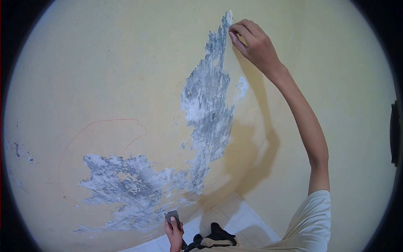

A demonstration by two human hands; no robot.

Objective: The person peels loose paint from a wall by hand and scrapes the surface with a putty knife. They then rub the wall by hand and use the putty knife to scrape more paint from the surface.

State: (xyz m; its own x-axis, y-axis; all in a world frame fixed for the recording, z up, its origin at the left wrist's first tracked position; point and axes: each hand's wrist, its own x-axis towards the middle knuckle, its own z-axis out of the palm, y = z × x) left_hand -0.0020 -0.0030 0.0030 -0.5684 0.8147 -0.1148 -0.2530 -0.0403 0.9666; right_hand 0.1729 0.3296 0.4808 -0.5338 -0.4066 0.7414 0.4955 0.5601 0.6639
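Nearest the camera, a light sleeve [312, 220] is seen at the lower right, from which the right arm [304, 122] is extended upward along the yellow wall [126, 63]. The right hand [255, 44] is positioned at the top of the tall grey patch [210, 101], at its right edge. Its grip is set narrow, with thumb and fingers bent; whether it is fully closed, or whether a flake is held, cannot be told. Below this grip, a small pale spot [242, 86] is located beside the tall patch, and a shadow [252, 155] is cast farther down the wall.

By the left hand [174, 235], a flat grey tool [171, 216] is held, with the thumb laid on its face. The left grip is closed on the tool's lower part, and the upper end is left exposed. Above and to the left of this grip, the wide grey patch [126, 180] is located, with ragged edges; a thin red line [105, 121] is drawn above it. Dark footwear [219, 233] and the tiled floor [252, 222] are visible to the right of the left grip.
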